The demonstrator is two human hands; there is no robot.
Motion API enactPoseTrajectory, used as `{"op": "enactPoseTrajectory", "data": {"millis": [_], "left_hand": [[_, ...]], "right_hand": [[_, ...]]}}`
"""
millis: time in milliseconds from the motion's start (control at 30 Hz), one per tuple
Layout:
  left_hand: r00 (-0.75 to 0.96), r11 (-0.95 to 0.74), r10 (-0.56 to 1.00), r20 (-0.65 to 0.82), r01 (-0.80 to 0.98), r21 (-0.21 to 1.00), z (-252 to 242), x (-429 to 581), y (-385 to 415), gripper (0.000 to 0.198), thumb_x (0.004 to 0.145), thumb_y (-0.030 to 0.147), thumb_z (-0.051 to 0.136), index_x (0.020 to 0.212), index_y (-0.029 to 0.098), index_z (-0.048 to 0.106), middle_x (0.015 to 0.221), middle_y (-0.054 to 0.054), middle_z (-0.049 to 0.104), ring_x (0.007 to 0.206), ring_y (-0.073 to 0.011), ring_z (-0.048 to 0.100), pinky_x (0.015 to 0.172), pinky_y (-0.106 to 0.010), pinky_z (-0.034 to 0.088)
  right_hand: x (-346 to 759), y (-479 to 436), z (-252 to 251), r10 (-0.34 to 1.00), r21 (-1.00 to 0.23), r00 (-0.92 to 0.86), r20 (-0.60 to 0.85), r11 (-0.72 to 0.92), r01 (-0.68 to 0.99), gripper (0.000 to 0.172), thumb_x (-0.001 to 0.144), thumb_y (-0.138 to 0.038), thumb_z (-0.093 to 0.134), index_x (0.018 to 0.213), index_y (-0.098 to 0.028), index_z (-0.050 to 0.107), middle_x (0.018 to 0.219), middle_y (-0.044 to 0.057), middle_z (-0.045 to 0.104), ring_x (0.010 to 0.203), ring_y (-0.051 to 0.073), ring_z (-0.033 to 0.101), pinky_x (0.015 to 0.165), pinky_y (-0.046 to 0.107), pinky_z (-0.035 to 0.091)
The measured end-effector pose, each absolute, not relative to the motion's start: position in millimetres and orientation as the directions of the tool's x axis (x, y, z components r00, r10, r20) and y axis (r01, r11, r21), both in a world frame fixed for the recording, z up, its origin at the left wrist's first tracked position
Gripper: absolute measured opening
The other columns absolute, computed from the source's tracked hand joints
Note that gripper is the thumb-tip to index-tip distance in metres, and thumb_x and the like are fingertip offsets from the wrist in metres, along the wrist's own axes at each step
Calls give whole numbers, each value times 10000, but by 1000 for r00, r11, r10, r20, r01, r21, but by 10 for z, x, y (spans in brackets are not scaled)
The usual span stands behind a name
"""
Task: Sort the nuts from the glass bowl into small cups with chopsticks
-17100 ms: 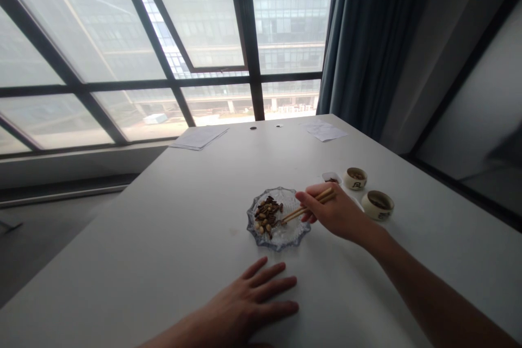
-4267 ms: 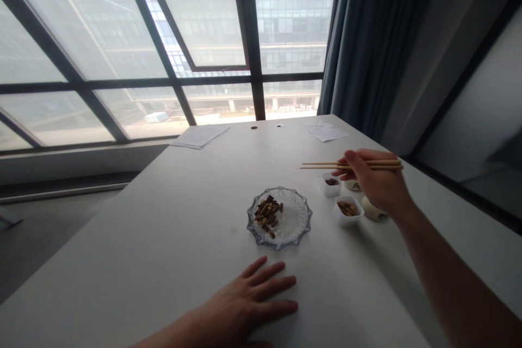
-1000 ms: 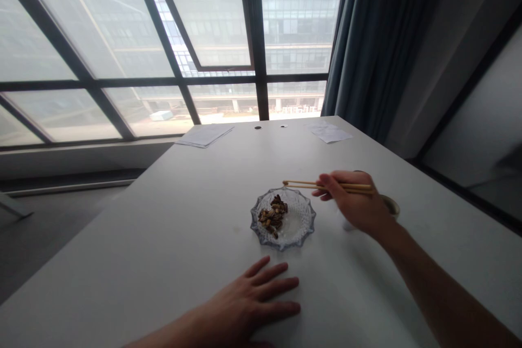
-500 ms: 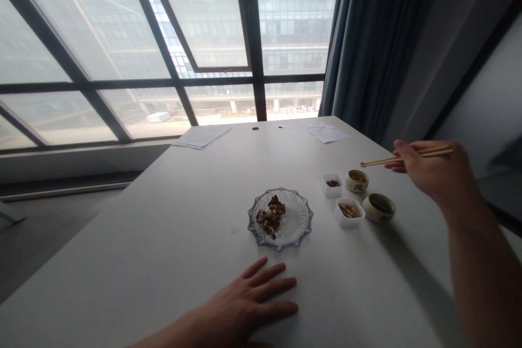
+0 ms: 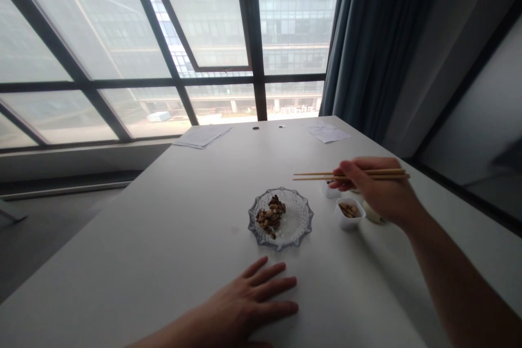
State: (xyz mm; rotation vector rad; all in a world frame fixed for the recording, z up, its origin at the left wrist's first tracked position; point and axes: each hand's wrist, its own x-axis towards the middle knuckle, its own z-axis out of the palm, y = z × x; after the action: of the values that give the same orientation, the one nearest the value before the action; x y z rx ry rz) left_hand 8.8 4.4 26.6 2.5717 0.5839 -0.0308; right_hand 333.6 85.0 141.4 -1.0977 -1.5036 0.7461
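Note:
My right hand [image 5: 377, 182] grips a pair of wooden chopsticks [image 5: 312, 176]. Their tips point left, slightly apart, above the far right side of a scalloped glass plate [image 5: 299, 228], and nothing shows between them. A heap of brown nuts or seeds [image 5: 271, 217] lies on the plate's left half. My left hand [image 5: 261, 293] rests flat on the table just in front of the plate, fingers spread. Below my right hand stand a white plastic cup [image 5: 349, 220] with pale brown pieces and a second white cup [image 5: 329, 190], partly covered. Two ceramic bowls are mostly hidden by the hand; the nearer bowl [image 5: 373, 214] shows its side.
White table [image 5: 163, 250] extends towards a large window [image 5: 212, 22]. Paper sheets [image 5: 204, 136] lie at its far left corner and more sheets [image 5: 328, 131] at the far right. A dark blue curtain [image 5: 367, 54] hangs behind the right side.
My right hand has moved left with the chopsticks, from right of the bowls to over them. A small piece at the tips earlier no longer shows. My left hand has stayed still.

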Motion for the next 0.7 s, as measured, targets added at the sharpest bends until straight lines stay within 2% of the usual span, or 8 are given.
{"op": "enactPoseTrajectory", "data": {"millis": [100, 267, 533, 700], "left_hand": [[904, -781, 401, -149, 422, 461, 274, 93, 46, 694, 974, 435, 709, 1610, 358, 441, 1735, -6, 287, 1599, -382, 218, 1296, -607, 64], [908, -790, 392, -146, 413, 453, 280, 94, 46, 695, 986, 433, 696, 1621, 350, 427, 1739, -9, 272, 1601, -381, 214, 1296, -612, 45], [911, -786, 393, -125, 404, 467, 267, 88, 50, 712, 966, 420, 724, 1614, 349, 437, 1731, -15, 298, 1598, -384, 217, 1292, -608, 34], [906, -785, 393, -159, 421, 454, 269, 91, 47, 749, 947, 376, 753, 1620, 356, 425, 1738, -1, 275, 1602, -385, 198, 1282, -630, 44]], "right_hand": [[3081, 795, 1269, 903, -877, -267, 336, 404, 261, 387, 968, -528, 698, 887, -169, 820, 813, 88, 810, 730, 227, 789, 660, 306, 644], [2790, 739, 1049, 835, -852, -462, 300, 453, 264, 344, 1013, -449, 652, 873, -175, 807, 827, 64, 783, 740, 193, 730, 661, 285, 579], [2723, 765, 910, 805, -863, -529, 268, 445, 239, 339, 1023, -399, 644, 822, -161, 777, 804, 55, 757, 719, 176, 686, 666, 278, 526], [2675, 764, 870, 775, -828, -549, 313, 506, 242, 317, 1021, -323, 650, 804, -137, 787, 785, 54, 736, 718, 158, 663, 676, 267, 494]]}}
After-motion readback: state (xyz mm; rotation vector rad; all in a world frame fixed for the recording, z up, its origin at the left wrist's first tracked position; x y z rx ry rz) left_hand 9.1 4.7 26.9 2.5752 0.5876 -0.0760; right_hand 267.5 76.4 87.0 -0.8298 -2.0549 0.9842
